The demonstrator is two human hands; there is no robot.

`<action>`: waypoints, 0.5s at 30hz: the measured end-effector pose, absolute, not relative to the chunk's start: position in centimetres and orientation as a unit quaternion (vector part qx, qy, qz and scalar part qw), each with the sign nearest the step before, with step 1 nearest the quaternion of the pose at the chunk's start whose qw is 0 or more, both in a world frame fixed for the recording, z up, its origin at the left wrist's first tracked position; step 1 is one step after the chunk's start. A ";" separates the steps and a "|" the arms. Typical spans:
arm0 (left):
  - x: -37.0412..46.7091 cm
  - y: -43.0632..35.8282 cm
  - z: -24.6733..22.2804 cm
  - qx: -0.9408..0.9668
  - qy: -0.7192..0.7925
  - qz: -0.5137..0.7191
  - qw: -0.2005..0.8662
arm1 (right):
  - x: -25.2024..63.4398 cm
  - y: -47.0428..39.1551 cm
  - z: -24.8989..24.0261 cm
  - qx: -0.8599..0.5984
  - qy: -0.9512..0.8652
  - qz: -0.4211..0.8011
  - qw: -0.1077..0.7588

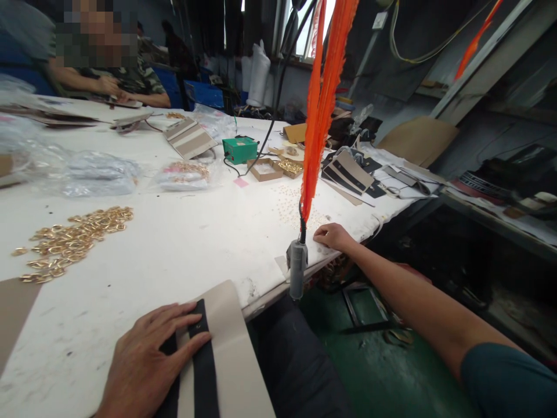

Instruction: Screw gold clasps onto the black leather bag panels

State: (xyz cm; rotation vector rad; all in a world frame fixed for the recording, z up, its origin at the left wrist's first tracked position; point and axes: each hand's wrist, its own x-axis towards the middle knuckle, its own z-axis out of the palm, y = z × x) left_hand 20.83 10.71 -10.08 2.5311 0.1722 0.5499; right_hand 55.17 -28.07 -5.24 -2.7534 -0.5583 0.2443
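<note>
The left grip (pixel 152 348) lies released on a beige panel (pixel 237 354) with dark strips (pixel 205 371); the right grip (pixel 333 237), hold impossible to tell, is beside small pieces (pixel 290 204) on the counter (pixel 183 244).

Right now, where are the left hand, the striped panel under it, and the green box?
Left hand (pixel 148 351): head view, on the back of the hand.
Striped panel (pixel 230 357): head view, on the beige area right of the dark strip.
Green box (pixel 241 151): head view, on the middle of its body.
</note>
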 end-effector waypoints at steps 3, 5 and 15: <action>20.7 10.7 -10.0 0.939 0.068 0.199 0.272 | 55.7 -27.7 -5.1 -0.967 -0.205 0.089 0.120; 20.7 10.6 -10.0 0.938 0.078 0.205 0.269 | 55.9 -27.2 -4.7 -0.969 -0.216 0.082 0.083; 19.7 8.7 -8.0 0.925 0.097 0.196 0.310 | 54.8 -23.3 -2.8 -0.961 -0.269 0.019 -0.058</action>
